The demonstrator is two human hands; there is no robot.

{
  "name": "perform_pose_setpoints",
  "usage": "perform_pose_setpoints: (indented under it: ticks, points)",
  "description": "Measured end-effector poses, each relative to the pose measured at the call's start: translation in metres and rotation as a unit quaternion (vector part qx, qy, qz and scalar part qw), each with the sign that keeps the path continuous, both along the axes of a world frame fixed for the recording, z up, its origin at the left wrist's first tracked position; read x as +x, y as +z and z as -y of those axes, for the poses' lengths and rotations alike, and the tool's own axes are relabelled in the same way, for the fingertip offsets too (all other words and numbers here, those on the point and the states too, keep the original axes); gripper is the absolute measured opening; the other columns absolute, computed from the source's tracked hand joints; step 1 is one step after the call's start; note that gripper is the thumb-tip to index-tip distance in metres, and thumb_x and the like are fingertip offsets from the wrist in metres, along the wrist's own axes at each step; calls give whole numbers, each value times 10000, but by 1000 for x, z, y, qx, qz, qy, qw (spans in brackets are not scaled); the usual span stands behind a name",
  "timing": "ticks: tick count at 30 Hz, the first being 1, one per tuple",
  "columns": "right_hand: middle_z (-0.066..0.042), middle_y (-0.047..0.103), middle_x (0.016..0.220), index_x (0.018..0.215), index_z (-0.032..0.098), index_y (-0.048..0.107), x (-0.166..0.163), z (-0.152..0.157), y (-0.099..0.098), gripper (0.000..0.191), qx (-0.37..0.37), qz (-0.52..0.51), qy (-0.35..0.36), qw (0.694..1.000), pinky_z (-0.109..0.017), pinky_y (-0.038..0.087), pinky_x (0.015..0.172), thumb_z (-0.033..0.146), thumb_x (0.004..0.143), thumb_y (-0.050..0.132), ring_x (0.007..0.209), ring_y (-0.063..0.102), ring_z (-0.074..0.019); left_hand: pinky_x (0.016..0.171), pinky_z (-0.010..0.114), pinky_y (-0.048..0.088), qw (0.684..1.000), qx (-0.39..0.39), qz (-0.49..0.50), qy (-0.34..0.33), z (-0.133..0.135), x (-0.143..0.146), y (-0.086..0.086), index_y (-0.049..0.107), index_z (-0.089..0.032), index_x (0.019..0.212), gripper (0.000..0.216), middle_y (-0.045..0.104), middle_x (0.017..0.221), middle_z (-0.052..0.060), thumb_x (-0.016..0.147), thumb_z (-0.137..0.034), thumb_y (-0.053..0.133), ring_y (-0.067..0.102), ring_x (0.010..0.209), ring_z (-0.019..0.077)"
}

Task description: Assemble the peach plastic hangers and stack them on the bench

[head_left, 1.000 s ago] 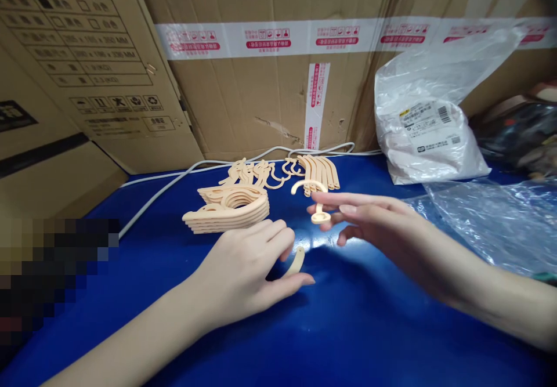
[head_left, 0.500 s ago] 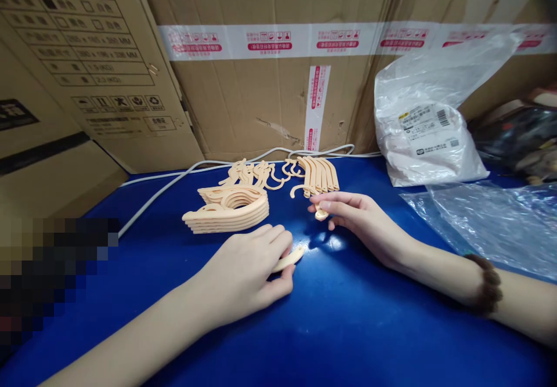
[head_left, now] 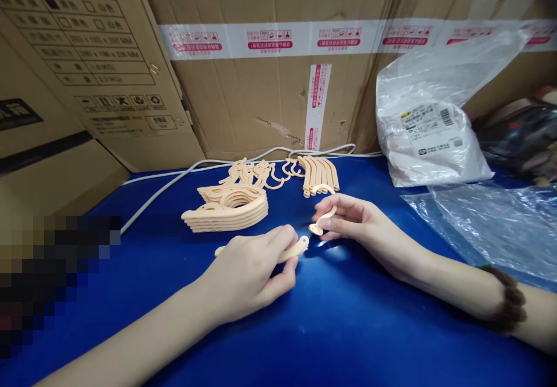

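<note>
My left hand (head_left: 252, 271) is closed on a peach plastic hanger arm (head_left: 292, 250) just above the blue table (head_left: 339, 329); the arm's tip sticks out to the right, its other end shows left of my fingers. My right hand (head_left: 352, 221) pinches a small peach hook piece (head_left: 322, 220) a little to the right of that tip, the two parts nearly touching. Behind my hands lie a stack of peach hangers (head_left: 228, 207) and a row of peach arm pieces (head_left: 319, 172) with loose hooks (head_left: 261, 173) beside them.
Cardboard boxes (head_left: 270, 85) wall off the back and left. A white cable (head_left: 174, 178) runs along the table's far edge. A filled plastic bag with labels (head_left: 429, 131) stands at the back right, with crumpled clear plastic (head_left: 491, 219) in front of it.
My left hand picked the hanger arm up off the table and gripped it. My right hand reached to the row of pieces, came back with the hook piece and brought it near the arm's tip.
</note>
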State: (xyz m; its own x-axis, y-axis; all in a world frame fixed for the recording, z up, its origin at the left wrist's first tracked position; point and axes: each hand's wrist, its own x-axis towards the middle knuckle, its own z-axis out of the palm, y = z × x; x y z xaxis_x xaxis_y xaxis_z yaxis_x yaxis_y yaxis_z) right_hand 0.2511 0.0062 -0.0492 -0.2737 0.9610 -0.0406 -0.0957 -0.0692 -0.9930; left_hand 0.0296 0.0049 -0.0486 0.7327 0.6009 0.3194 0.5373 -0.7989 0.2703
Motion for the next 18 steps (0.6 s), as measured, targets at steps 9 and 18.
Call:
perform_pose_setpoints:
  ticks: [9,18]
  points:
    - [-8,704,930,1012,205,639,3,-2,-5,270,5,-6,37,999,-239,501,740,261,770,747,812,638,-106,487,226,299,1000,13,27,-3,0,-2,-2,452,-217,850,89,501,655,-57,912,-209,389,456,508,103]
    - [-17,710,943,982,206,658,4,-2,-5,243,-1,-24,36,999,-236,516,705,264,765,751,787,645,-109,553,250,351,995,88,-9,-40,-2,-4,0,511,-189,871,181,598,729,1,962,-212,356,520,613,139]
